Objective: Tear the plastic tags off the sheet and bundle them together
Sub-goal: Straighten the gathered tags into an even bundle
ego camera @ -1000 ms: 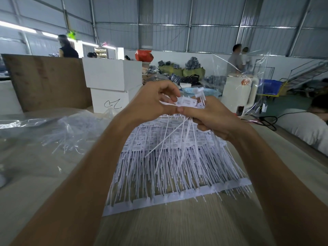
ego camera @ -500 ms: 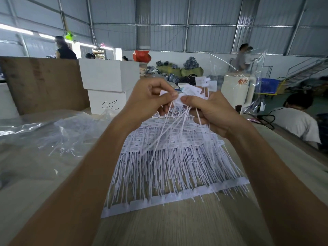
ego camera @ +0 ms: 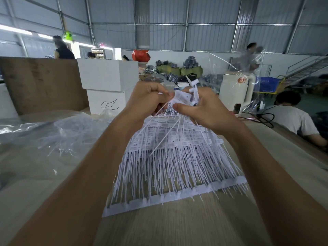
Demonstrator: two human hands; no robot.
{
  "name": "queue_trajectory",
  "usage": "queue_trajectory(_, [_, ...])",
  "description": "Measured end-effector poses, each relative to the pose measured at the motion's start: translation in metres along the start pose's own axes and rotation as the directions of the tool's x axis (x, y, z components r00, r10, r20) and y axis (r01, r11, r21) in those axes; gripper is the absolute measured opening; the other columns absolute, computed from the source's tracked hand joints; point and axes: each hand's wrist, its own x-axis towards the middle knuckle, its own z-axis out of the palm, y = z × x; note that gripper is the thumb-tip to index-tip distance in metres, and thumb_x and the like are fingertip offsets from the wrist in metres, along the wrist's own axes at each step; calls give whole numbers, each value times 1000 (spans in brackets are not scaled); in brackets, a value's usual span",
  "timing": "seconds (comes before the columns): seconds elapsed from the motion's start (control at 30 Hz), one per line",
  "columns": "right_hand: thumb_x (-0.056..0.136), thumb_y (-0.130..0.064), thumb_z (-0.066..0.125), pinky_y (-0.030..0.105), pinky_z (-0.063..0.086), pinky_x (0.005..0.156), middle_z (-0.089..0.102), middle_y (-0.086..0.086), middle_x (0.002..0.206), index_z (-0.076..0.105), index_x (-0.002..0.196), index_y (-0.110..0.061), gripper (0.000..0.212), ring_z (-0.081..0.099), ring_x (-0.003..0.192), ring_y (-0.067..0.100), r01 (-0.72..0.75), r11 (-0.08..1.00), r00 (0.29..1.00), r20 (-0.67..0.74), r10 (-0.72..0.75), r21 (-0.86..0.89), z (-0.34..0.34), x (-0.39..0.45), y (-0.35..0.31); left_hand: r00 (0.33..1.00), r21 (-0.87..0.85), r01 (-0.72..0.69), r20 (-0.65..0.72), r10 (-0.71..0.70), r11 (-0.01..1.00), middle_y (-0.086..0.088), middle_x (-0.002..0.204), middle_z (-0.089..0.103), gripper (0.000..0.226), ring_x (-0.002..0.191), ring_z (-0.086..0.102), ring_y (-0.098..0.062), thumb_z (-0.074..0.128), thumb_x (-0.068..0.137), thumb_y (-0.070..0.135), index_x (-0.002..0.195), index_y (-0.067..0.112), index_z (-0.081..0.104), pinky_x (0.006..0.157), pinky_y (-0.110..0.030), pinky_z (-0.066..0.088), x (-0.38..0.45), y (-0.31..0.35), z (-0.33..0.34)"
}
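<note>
Both grips were closed on one small bundle of torn-off tags [ego camera: 182,99], held up at chest height above the worktop [ego camera: 177,226]: the left hand [ego camera: 147,100] pinched the white tag heads between thumb and curled fingers, and the right hand [ego camera: 205,110] held them from the other side, its thumb lying across the front of the bundle. The thin white tails of the held tags hung down and splayed out between the two wrists. Behind everything stood a large hall with grey corrugated metal walls. The pale wood-grain worktop ran away from the viewer, and directly below the hands lay the sheet of tags [ego camera: 174,167], a broad layered mat of white tags with printed heads at the far end and thin tails joined to a white strip at the near edge. To the left of the sheet lay a clear plastic bag [ego camera: 53,132], crumpled, with loose white strands inside. Two white boxes [ego camera: 106,86] were stacked at the far left of the worktop. A seated person in a white shirt [ego camera: 292,118] was at the right edge, and a phone [ego camera: 237,108] stood beside the worktop's far right corner.
</note>
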Motion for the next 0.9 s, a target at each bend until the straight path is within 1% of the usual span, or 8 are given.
queue_trajectory(0.07, [93,-5,71,15,32,47,51,-14,55,64,81,-10,15,40,45,1,24,998,1000,12,-23,-52,2,0,1,1000,22,15,-6,-15,1000,-5,50,60,24,40,46,-14,76,86,10,64,17,72,41,-20,32,1,0,0])
queue_trajectory(0.17, [93,-7,72,15,31,51,49,-6,63,63,85,2,15,39,50,2,37,990,999,22,-34,-139,3,0,1,1000,37,29,-4,-29,999,-5,49,60,22,39,44,-13,76,85,9,65,13,72,40,-17,31,1,-1,-1])
queue_trajectory(0.3, [93,-13,72,31,34,59,58,20,74,63,89,6,21,47,63,17,70,969,997,43,-62,-236,4,2,-1,999,50,50,5,-50,998,-6,49,60,21,38,45,-12,75,86,7,65,10,71,39,-17,32,2,-2,-2])
queue_trajectory(0.43, [94,-14,71,32,34,60,62,31,86,65,96,10,25,52,68,32,72,959,997,51,-60,-273,3,1,-2,996,63,83,11,-84,995,-5,50,60,17,38,45,-12,73,85,5,68,7,72,40,-17,33,2,-1,-3])
queue_trajectory(0.53, [93,-13,72,24,33,55,59,15,69,64,78,-5,19,47,58,7,71,942,997,51,-57,-329,3,0,-2,992,74,128,0,-129,989,-7,50,59,15,39,44,-14,73,84,3,69,3,73,43,-19,32,2,-1,-2])
queue_trajectory(0.63, [92,-10,73,16,31,51,45,-10,59,44,64,-26,43,45,52,-2,102,911,995,55,-87,-400,5,1,-4,984,78,178,-22,-177,981,-9,50,59,15,39,44,-16,72,81,1,67,2,73,44,-20,33,2,-1,-1])
queue_trajectory(0.77, [93,-15,73,16,31,51,48,-10,62,56,73,-12,26,45,53,-2,101,902,995,39,-94,-420,3,1,0,982,92,189,-7,-189,978,-8,51,61,15,40,47,-15,73,83,5,69,4,74,43,-19,36,4,1,-3])
queue_trajectory(0.9, [93,-20,74,16,34,53,49,-13,65,52,70,-25,32,47,56,-4,114,869,993,28,-114,-481,0,4,0,979,85,201,8,-202,976,-6,52,61,11,43,47,-15,75,84,8,81,-3,75,45,-20,37,5,2,-3])
